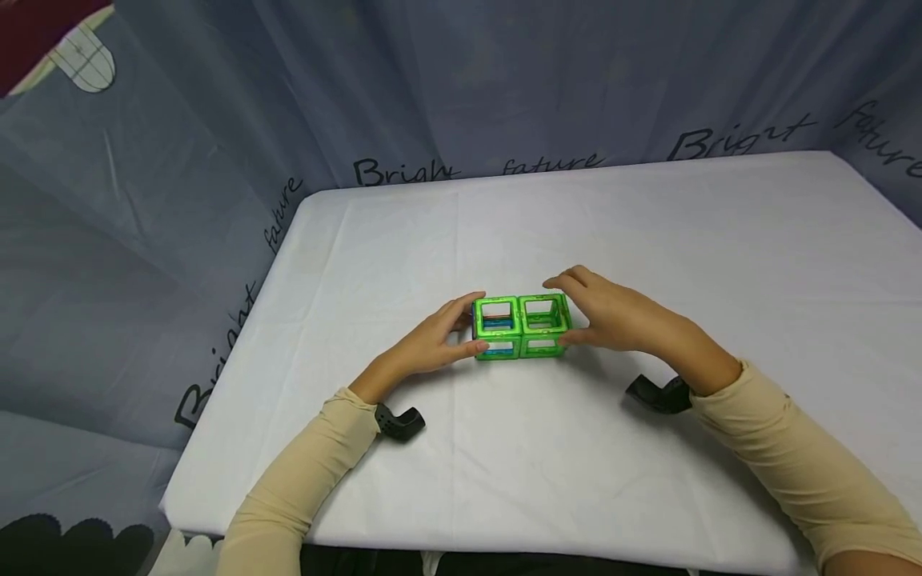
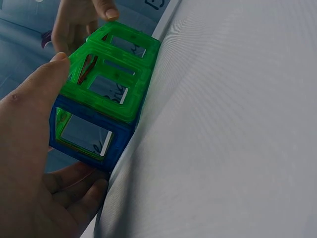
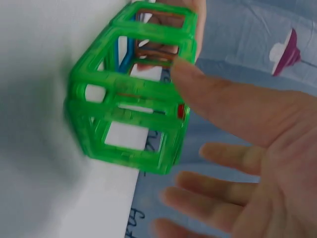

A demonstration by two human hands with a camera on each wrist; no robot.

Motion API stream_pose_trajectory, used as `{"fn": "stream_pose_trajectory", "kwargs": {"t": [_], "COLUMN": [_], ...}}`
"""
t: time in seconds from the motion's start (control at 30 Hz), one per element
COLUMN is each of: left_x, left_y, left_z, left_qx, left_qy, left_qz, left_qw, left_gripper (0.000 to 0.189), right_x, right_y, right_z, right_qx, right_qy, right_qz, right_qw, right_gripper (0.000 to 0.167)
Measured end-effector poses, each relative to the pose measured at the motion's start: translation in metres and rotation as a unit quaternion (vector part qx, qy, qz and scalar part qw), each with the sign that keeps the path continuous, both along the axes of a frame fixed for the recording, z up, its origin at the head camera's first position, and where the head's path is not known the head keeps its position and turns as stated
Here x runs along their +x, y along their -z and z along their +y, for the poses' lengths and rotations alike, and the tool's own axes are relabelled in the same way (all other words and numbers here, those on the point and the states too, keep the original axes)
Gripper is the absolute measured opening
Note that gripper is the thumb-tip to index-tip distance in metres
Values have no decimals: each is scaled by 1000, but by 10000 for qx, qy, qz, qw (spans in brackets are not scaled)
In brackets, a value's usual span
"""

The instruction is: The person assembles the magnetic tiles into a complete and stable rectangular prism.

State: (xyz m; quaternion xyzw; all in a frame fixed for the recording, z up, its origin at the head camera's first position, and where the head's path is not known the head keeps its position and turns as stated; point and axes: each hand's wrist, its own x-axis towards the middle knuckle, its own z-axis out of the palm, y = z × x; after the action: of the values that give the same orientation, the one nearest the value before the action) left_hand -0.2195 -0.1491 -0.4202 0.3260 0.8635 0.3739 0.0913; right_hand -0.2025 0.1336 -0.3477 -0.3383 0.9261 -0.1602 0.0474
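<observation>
A two-cube block of see-through magnetic tiles (image 1: 519, 320) sits on the white table, mostly green with open square frames. Its left end is a blue tile (image 2: 121, 141), and a reddish part shows inside. My left hand (image 1: 432, 340) grips that end, thumb at the front edge and fingers round the far side. At the other end is my right hand (image 1: 619, 316), its thumb (image 3: 208, 91) against the upper edge of the green end. The other right fingers are spread and stand apart from the tiles in the right wrist view.
White cloth covers the table (image 1: 576, 464). Grey-blue curtains (image 1: 461, 88) with printed lettering hang behind it and to the left. A black curved device (image 1: 402, 425) is at the left wrist, and another black device (image 1: 659, 394) is at the right.
</observation>
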Motion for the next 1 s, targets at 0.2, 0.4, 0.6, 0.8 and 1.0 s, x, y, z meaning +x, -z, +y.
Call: {"fn": "stream_pose_trajectory", "kwargs": {"t": [0.2, 0.4, 0.6, 0.8, 1.0], "left_x": [0, 1, 1, 0, -2], "left_y": [5, 6, 4, 3, 1], "left_z": [-2, -4, -4, -4, -2], "left_qx": [110, 240, 263, 241, 244], "left_qy": [61, 114, 123, 103, 169], "left_qz": [-95, -53, -151, -141, -143], "left_qw": [9999, 9996, 9995, 9996, 9995], "left_gripper": [89, 94, 94, 94, 94], "right_x": [-7, -8, -8, -8, -11], "right_y": [6, 8, 8, 10, 10], "right_z": [1, -5, -4, -4, 1], "right_qx": [69, -72, -329, -400, -370], "right_qy": [165, 58, 4, -126, -28], "right_qz": [-1488, -1740, -1767, -1911, -1874], "right_qw": [9887, 9847, 9837, 9807, 9816], "right_gripper": [90, 84, 84, 88, 89]}}
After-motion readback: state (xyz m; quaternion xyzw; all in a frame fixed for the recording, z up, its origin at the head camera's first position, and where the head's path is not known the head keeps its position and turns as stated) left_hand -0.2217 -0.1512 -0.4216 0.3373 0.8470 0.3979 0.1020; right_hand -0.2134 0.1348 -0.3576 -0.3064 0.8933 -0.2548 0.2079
